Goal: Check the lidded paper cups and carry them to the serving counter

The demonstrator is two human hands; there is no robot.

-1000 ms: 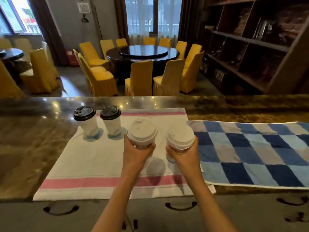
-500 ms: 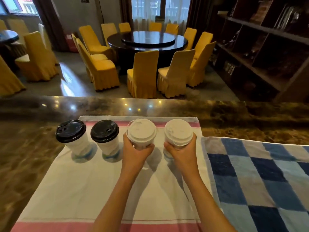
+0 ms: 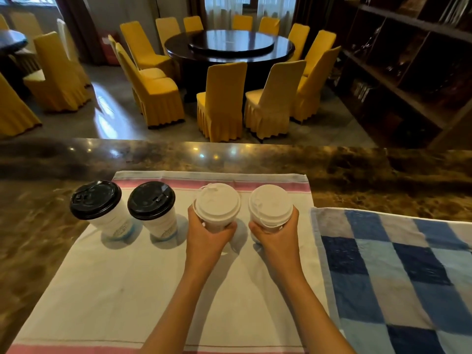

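Two paper cups with white lids are in my hands over a white cloth with pink stripes (image 3: 127, 290). My left hand (image 3: 207, 238) is wrapped around the left white-lidded cup (image 3: 217, 204). My right hand (image 3: 277, 238) grips the right white-lidded cup (image 3: 270, 205). Both cups are upright, near the cloth's far end; I cannot tell whether their bases touch it. To the left, two paper cups with black lids stand on the cloth, one (image 3: 95, 200) at its left edge and one (image 3: 151, 200) beside my left hand.
The cloth lies on a brown marble counter (image 3: 38, 238). A blue checked towel (image 3: 396, 277) lies to the right, its edge close to my right hand. Beyond the counter are a round dark table (image 3: 229, 47), yellow covered chairs and dark shelves (image 3: 408, 60).
Both hands carried the white-lidded cups forward to the far end of the cloth, in line with the black-lidded cups. The view moved closer to the counter.
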